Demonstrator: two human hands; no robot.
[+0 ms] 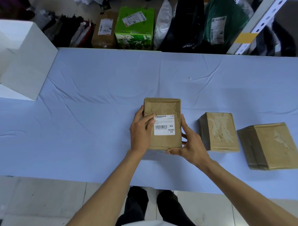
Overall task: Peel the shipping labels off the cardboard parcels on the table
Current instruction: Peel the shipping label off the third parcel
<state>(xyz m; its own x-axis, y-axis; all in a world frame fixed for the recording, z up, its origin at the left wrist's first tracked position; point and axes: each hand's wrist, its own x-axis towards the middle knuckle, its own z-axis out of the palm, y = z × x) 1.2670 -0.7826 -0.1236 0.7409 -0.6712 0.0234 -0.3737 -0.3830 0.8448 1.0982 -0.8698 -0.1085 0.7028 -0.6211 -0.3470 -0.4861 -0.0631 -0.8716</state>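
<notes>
Three closed cardboard parcels are in reach on the blue-covered table; their contents are not visible. My left hand and right hand hold the first parcel between them, and I cannot tell whether its base rests on the cloth or is slightly raised. My left fingers are curled round its left side, and my left thumb lies across the top face. The thumb tip touches the upper left corner of the white label. My right fingers are spread against the right side, with the right thumb along the near edge, so that hand also grips the parcel. The label lies flat on the top face, just right of my left thumb and just left of my right index finger, with its barcode toward my left hand. The second parcel sits just beyond my right fingers, apart from them, with a pale rough patch on its top face. The third parcel lies further right, with a similar patch. Well to the left of my left fingers stands a white box; its inside is not visible. Beyond my fingertips, past the far table edge, a shelf holds a green carton, a brown parcel and a green bag, each labelled.
</notes>
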